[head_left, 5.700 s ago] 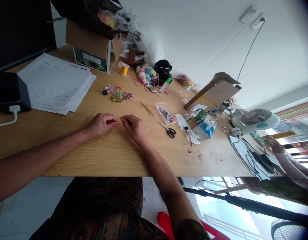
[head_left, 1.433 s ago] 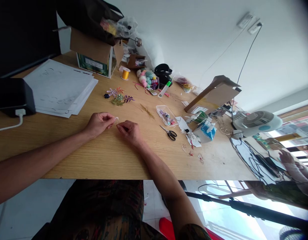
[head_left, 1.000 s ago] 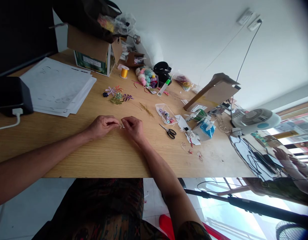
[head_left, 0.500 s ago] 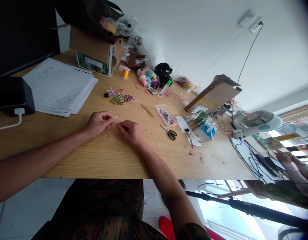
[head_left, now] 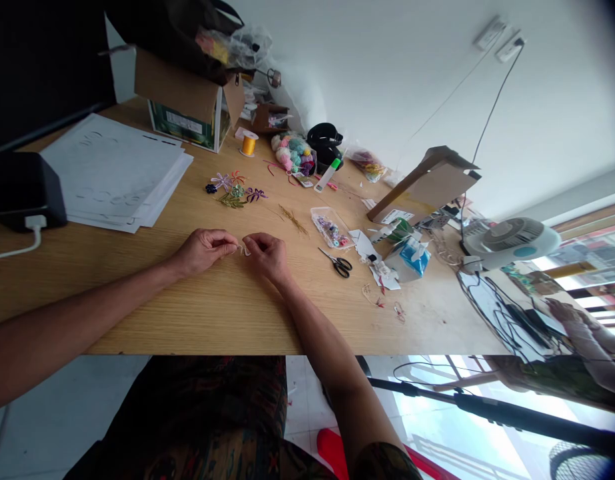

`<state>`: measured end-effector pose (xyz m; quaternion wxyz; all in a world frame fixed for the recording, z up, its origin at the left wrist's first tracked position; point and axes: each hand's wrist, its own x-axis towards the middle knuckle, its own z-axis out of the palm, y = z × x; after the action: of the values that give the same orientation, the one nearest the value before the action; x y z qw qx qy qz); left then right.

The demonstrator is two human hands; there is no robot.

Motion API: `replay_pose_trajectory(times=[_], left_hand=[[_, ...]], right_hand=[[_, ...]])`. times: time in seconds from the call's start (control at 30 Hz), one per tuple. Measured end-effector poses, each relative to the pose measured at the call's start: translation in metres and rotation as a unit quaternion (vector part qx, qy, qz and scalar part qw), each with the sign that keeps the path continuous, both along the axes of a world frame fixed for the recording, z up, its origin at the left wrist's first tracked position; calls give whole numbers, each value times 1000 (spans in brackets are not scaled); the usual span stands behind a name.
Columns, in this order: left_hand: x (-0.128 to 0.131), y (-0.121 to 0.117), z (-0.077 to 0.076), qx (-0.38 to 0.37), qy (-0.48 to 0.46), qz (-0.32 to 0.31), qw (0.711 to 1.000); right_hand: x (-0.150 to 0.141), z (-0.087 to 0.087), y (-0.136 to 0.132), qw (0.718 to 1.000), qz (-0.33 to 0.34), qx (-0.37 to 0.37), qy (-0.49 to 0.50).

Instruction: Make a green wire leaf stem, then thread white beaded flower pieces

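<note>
My left hand (head_left: 204, 252) is pinched closed on one end of a thin whitish strand (head_left: 244, 251). Facing it just above the table, my right hand (head_left: 268, 256) pinches the strand from the other side. The strand curls in the small gap between my fingertips; its exact kind is too small to tell. Beyond my hands lie several small wire-like flowers (head_left: 237, 191) in purple, orange, green and dark blue. A bundle of golden-brown stems (head_left: 293, 219) rests past my right hand. Black-handled scissors (head_left: 341, 267) lie open to the right, near a clear tray of beads (head_left: 317, 215).
White papers (head_left: 112, 173) and a black box-shaped device (head_left: 24, 191) are at the left. Behind stand a cardboard box (head_left: 180, 87), a yellow thread spool (head_left: 248, 143), yarn balls (head_left: 292, 153) and a glue tube (head_left: 328, 176). A fan (head_left: 512, 243) and another person's hands (head_left: 564, 313) are far right.
My right hand has shifted up and slightly right, and my left fingertips have moved right and a little down. The strand now curls between and below the fingertips.
</note>
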<state>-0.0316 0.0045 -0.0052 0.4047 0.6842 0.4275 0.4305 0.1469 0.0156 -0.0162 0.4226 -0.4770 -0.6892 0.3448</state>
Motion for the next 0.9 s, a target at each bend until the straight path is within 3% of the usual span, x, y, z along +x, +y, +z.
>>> replay_pose_trajectory(times=[0.23,0.47,0.73,0.9], left_hand=[[1,-1,7,-109,-176,38,978],[1,-4,7,-84,-109,36,990],[0,0,2,-183,-193,14,964],[-1,-1,1,-193,-204,-2,960]], right_hand=[[-7,1,-6,999,19,-28,19],[-8,3,-7,998,7,-43,33],[-7,5,-5,997,-26,-55,40],[-8,5,-5,995,-38,-62,62]])
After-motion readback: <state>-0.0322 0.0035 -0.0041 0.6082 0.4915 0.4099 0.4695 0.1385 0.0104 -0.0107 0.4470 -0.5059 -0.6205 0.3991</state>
